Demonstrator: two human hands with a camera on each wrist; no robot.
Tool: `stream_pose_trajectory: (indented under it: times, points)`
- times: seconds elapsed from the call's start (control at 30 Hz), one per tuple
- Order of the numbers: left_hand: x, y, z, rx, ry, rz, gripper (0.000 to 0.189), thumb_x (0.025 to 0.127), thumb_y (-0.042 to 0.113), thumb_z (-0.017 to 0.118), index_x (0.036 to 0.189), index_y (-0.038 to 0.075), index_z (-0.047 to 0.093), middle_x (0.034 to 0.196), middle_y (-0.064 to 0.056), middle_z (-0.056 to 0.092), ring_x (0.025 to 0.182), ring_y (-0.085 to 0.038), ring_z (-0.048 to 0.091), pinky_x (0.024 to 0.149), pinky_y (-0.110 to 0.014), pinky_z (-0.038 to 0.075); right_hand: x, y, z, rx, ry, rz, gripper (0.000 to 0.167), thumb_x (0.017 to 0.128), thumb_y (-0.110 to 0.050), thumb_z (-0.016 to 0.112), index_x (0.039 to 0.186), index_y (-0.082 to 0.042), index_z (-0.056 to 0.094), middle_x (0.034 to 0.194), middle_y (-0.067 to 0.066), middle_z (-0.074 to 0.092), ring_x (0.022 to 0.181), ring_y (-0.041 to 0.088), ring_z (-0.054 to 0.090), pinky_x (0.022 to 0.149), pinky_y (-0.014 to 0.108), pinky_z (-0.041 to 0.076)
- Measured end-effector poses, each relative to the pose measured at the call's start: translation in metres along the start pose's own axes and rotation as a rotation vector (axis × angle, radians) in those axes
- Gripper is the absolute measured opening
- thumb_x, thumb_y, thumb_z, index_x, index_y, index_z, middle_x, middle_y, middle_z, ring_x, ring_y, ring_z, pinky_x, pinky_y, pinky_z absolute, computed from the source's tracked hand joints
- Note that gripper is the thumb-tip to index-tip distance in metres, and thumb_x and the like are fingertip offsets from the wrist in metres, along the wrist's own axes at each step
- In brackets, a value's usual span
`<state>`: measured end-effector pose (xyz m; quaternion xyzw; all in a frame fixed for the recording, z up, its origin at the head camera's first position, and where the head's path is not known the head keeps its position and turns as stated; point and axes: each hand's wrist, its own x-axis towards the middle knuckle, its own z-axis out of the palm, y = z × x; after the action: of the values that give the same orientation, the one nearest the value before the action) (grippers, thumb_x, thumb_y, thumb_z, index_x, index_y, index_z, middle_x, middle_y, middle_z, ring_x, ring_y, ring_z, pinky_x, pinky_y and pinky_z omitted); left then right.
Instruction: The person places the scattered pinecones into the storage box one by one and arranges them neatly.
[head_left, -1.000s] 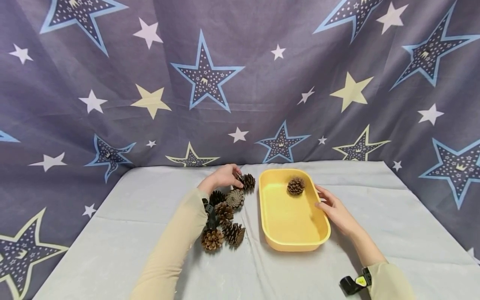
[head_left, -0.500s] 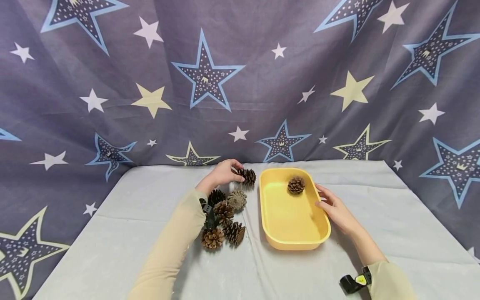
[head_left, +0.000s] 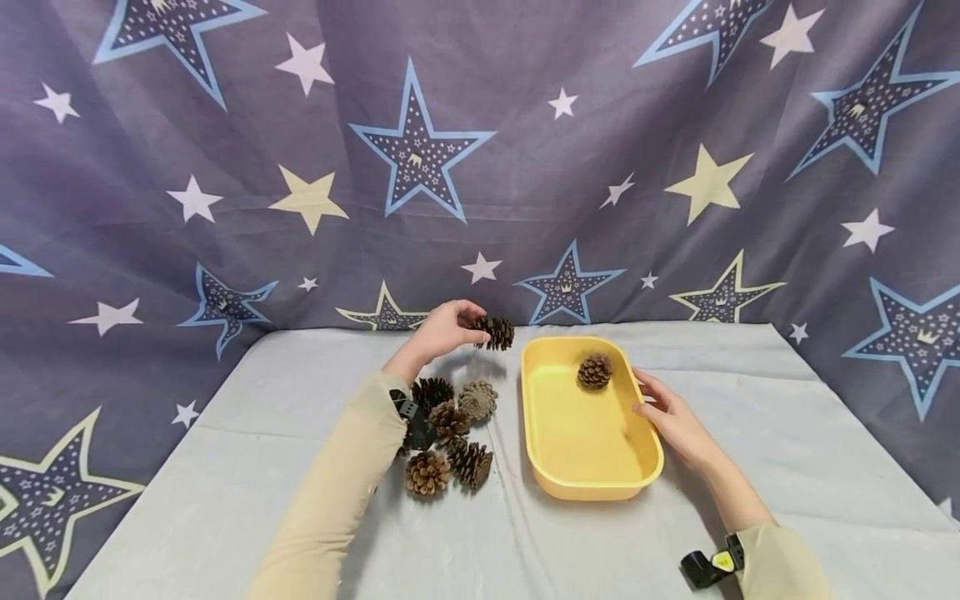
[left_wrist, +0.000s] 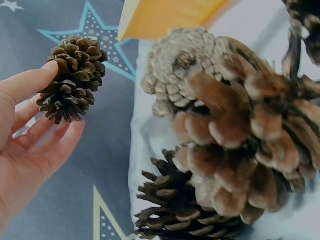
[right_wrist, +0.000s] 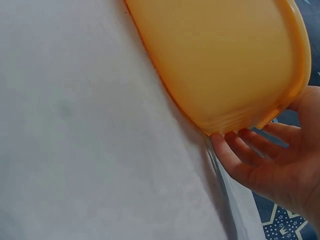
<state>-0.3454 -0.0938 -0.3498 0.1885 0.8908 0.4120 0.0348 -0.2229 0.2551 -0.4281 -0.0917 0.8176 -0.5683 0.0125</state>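
Observation:
My left hand (head_left: 441, 333) holds a dark brown pine cone (head_left: 497, 332) between thumb and fingers, raised above the back of the table. In the left wrist view, the thumb lies on one side of this cone and the fingers curl under the other. Several more pine cones (head_left: 450, 423) lie grouped below that hand, one of them paler grey (head_left: 477, 401). At the right, my right hand (head_left: 675, 422) grips the side of a yellow tub (head_left: 592, 485), thumb at the rim and fingers along the outer wall (right_wrist: 225, 122). One pine cone (head_left: 595, 371) sits inside the tub, near its far right corner.
A pale cloth covers the table (head_left: 225, 500), whose back edge meets a grey-purple curtain (head_left: 525, 183) printed with stars. The left sleeve and wrist camera (head_left: 411, 417) hang close over the grouped cones. Another wrist camera (head_left: 705, 568) is on the right wrist.
My left hand has lifted its pine cone up and away from the group, and a shadow now shows beneath it. The right hand and the tub have stayed in place.

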Motion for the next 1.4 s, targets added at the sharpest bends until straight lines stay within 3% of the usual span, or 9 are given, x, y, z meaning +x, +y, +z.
stream_pose_trajectory:
  times: [0.53,1.23,1.4]
  points:
    - [0.004,0.026,0.018,0.013,-0.02,0.069,0.044,0.077,0.025,0.072,0.117,0.014,0.059,0.112,-0.003,0.056,0.099,-0.018,0.055,0.083,-0.033,0.047,0.0,0.002,0.0,0.022,-0.004,0.005,0.059,0.09,-0.006,0.049,0.143,-0.002,0.023,0.128,0.029,0.04,0.099,0.018,0.052,0.076,0.018,0.048]
    - [0.014,0.052,0.067,0.253,-0.146,0.23,0.046,0.077,0.023,0.072,0.119,0.009,0.059,0.116,-0.006,0.056,0.096,-0.017,0.056,0.085,-0.028,0.046,0.001,0.0,0.001,0.028,0.004,-0.012,0.059,0.089,-0.006,0.049,0.142,-0.001,0.024,0.127,0.029,0.041,0.098,0.015,0.053,0.076,0.018,0.048]
    - [0.017,0.055,0.076,0.326,-0.177,0.248,0.046,0.078,0.022,0.07,0.121,0.009,0.058,0.121,-0.006,0.056,0.107,-0.02,0.053,0.093,-0.031,0.043,0.0,0.001,0.0,0.009,0.008,-0.016,0.059,0.089,-0.006,0.049,0.142,0.0,0.025,0.127,0.029,0.042,0.098,0.015,0.053,0.077,0.017,0.047]
